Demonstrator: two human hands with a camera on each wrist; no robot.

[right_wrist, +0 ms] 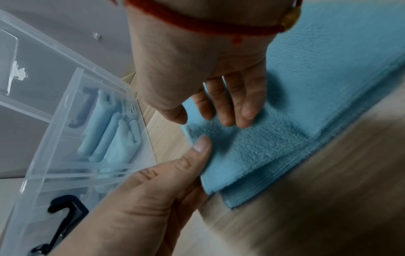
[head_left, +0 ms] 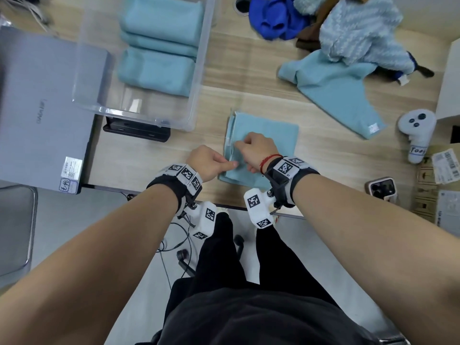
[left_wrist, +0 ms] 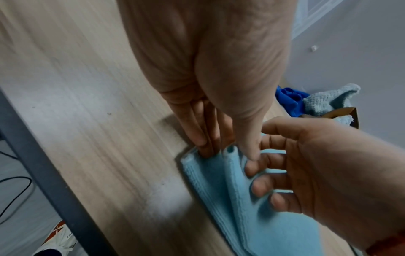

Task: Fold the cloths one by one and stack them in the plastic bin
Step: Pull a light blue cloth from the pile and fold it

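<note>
A folded light-blue cloth [head_left: 271,135] lies on the wooden table near its front edge. My left hand [head_left: 230,165] pinches the cloth's [left_wrist: 219,187] near left edge between thumb and fingers, as the left wrist view shows at close range [left_wrist: 228,152]. My right hand [head_left: 242,148] lies on top of the same cloth [right_wrist: 285,138], fingers [right_wrist: 232,110] resting flat on the upper layer and thumb held apart. The clear plastic bin [head_left: 191,113] stands to the back left and holds three folded blue cloths [head_left: 159,68].
An unfolded blue cloth [head_left: 341,95] and a heap of other cloths [head_left: 361,28] lie at the back right. A grey laptop [head_left: 42,108] sits left of the bin. A white controller [head_left: 415,135], a phone [head_left: 382,190] and cardboard are at the right.
</note>
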